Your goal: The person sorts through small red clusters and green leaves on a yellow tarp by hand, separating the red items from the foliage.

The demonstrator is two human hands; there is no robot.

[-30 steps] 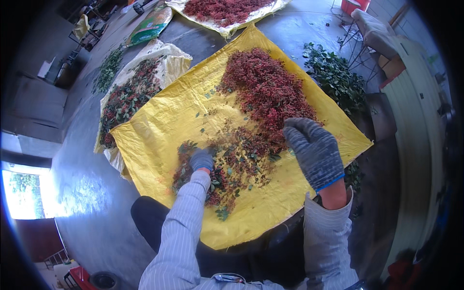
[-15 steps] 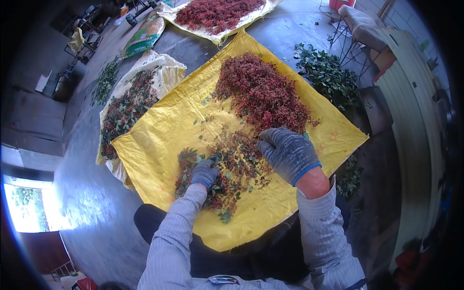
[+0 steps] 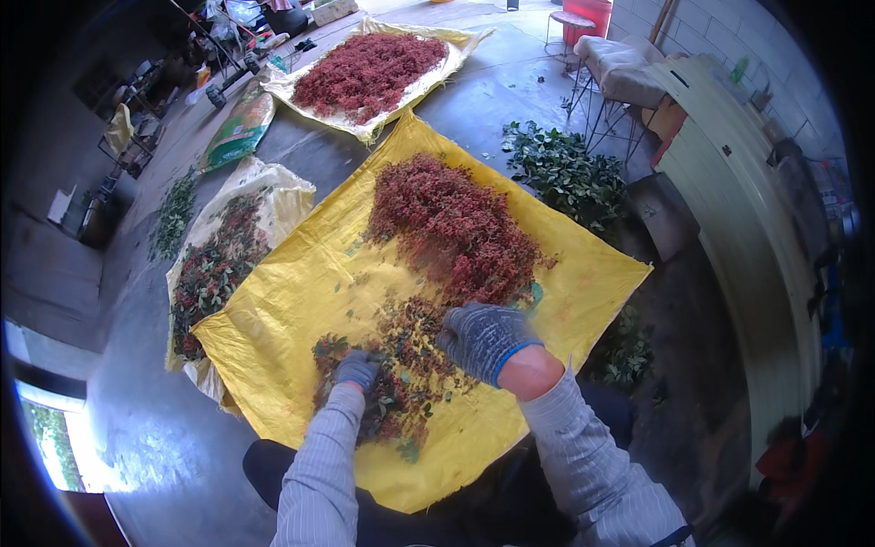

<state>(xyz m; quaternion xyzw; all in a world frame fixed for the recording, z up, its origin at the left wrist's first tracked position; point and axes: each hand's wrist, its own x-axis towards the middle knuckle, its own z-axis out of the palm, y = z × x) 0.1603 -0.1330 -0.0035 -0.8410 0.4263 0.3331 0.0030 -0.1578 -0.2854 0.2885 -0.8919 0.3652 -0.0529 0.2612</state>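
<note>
Both my hands wear grey knit gloves and work over a yellow woven sheet spread before me. My left hand is closed over a small heap of leafy red berry sprigs, its fingertips partly sunk among them. My right hand, a blue band at its cuff, hovers by the right edge of loose berries and bits of stem. Its fingers are curled together; whatever they hold is hidden. Just beyond it lies a large mound of red berry clusters, with few leaves in it.
Left of the sheet, a pale sack bears mixed leaves and berries. Further off, another sheet holds red berries. Cut green leaves lie on the floor at right, near a stool and a long pale-green panel.
My right hand has drawn back from the mound's edge, toward me and leftward. My left hand stays at the leafy heap. The whole view has tilted up, showing more of the far floor.
</note>
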